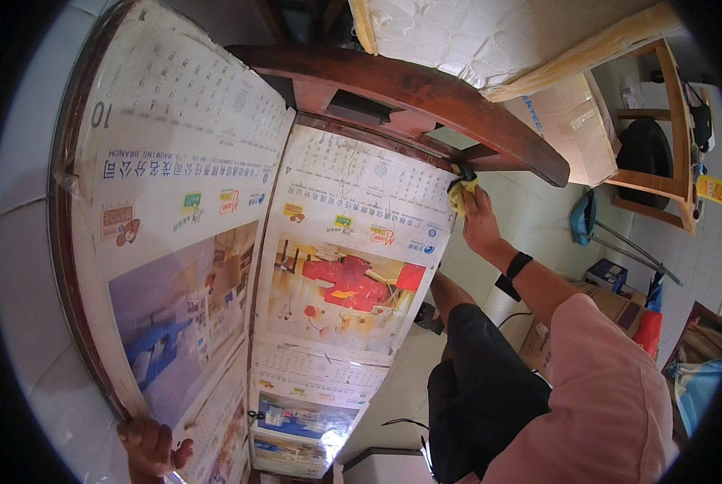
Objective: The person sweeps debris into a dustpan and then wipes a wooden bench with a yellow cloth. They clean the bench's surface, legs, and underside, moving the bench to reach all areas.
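My right hand [477, 222] presses a yellow and dark cloth [462, 195] against the front corner of a wooden bench seat, just under the end of its curved armrest [409, 100]. At lower left, my left hand [151, 446] has its fingers curled over the dark wooden top rail [76, 290] of the backrest. Old calendar sheets with pictures and print cover the backrest [185, 136] and the seat [361, 224]. A glossy, scratched surface shows over them. What lies beneath the cloth is hidden.
Beyond the armrest stand a mattress [433, 36] with yellow edging and a cardboard box [569, 127]. A wooden chair frame [654, 181], a blue dustpan [583, 219] and more cartons [618, 311] are to the right. White wall tiles [25, 254] border the backrest.
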`<state>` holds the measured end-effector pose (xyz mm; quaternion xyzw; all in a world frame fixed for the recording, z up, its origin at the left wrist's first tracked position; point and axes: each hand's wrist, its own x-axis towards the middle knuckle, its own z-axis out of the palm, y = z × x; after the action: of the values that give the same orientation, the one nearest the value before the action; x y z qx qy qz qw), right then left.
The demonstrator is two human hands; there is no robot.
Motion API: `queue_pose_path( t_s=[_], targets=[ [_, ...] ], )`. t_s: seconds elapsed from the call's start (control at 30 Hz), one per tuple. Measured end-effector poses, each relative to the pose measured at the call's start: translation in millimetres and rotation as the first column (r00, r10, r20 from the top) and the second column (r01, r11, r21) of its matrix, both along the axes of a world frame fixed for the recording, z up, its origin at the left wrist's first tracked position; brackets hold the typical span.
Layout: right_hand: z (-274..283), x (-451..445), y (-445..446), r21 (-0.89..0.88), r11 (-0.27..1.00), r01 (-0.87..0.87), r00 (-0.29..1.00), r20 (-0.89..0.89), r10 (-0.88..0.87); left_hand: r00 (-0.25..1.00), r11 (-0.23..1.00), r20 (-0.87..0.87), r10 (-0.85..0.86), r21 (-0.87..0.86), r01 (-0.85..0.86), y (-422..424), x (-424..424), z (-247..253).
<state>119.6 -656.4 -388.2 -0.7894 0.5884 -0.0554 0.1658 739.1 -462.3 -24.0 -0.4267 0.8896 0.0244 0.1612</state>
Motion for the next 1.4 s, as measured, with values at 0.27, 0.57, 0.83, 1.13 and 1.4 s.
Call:
queue_pose_path(
  t_s=[0.27, 0.57, 0.83, 1.13, 1.4],
  targets=[
    [-36.0, 78.7, -109.3, -0.203, 0.977, 0.063, 0.994, -0.079, -0.081, 1.0, 1.0, 0.025, -0.004, 0.013, 0.004, -1.1, 1.4, 2.2],
    [-14.7, 22.7, -58.1, 0.256, 0.955, -0.149, 0.935, -0.278, 0.22, 1.0, 1.0, 0.006, 0.003, 0.011, -0.003, -1.2, -0.7, 1.5],
    [43.1, 91.6, -73.4, -0.354, 0.927, 0.127, 0.78, 0.613, 0.127, 1.0, 1.0, 0.021, -0.004, 0.007, 0.004, -3.1, -3.2, 1.8],
    [-40.8, 177.3, -101.3, -0.227, 0.904, 0.362, 0.826, 0.527, -0.199, 0.998, 0.996, -0.003, 0.064, 0.06, -0.064, 0.9, -2.7, 5.3],
    [5.4, 131.5, -78.8, -0.099, 0.888, 0.449, 0.588, 0.781, -0.21, 1.0, 1.0, -0.015, 0.022, 0.015, -0.022, 0.6, 0.3, 2.3]
  ],
)
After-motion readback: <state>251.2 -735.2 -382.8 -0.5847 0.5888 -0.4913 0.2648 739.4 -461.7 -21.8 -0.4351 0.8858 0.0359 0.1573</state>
